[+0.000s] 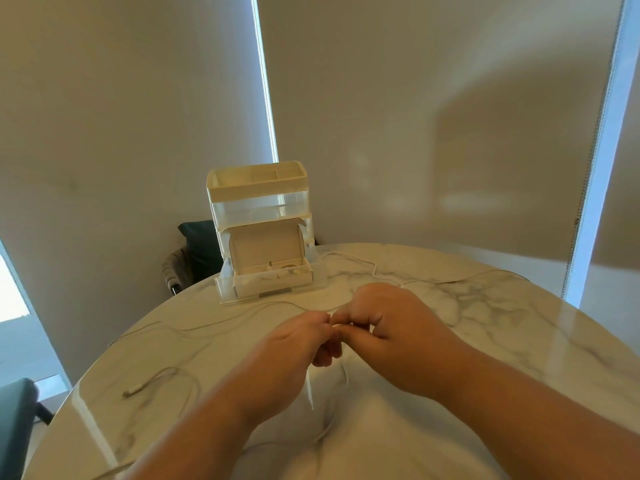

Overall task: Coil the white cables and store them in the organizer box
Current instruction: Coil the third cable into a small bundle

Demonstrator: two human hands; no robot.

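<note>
Both our left hand (298, 337) and right hand (391, 327) pinch the white cable (310, 389) (limp, light, likely slippery); short grips suit us.

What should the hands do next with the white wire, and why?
Probably pull in a bit more cable and bend the first loop. The left hand and right hand pinch the white cable close together, no coil shows yet, and long stretches lie loose on the table.
</note>
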